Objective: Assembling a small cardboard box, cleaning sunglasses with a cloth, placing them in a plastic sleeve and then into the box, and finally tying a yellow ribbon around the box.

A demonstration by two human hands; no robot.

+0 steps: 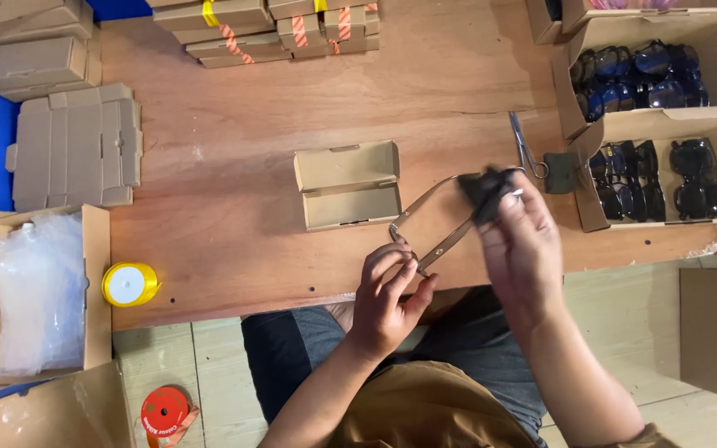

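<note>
- Observed left hand (387, 286) pinched shut on the near end of a pair of glasses (425, 228), thumb and fingers closed around the frame just above the table's front edge
- Noted right hand (520, 245) closed on a black cloth (485, 191), pressed against the far end of the same glasses
- Found glasses held slightly above the wooden table (234, 191), thin arms running diagonally between the two hands, just right of an open cardboard case (348, 184)
- Recorded scissors (524, 145) lying beyond the right hand, beside a small dark grey pad (559, 170)
- Logged two open cartons of dark sunglasses (657, 178) at the right edge of the table, one behind the other
- Counted stacks of closed cardboard boxes (267, 29) along the far edge, some bound with orange-striped tape
- Noted flattened box blanks (76, 145) at the left, well apart from the hands
- Located yellow ribbon spool (129, 284) at the near left corner, beside a carton of clear plastic bags (35, 290)
- Spotted red ribbon spool (164, 409) on the floor below
</note>
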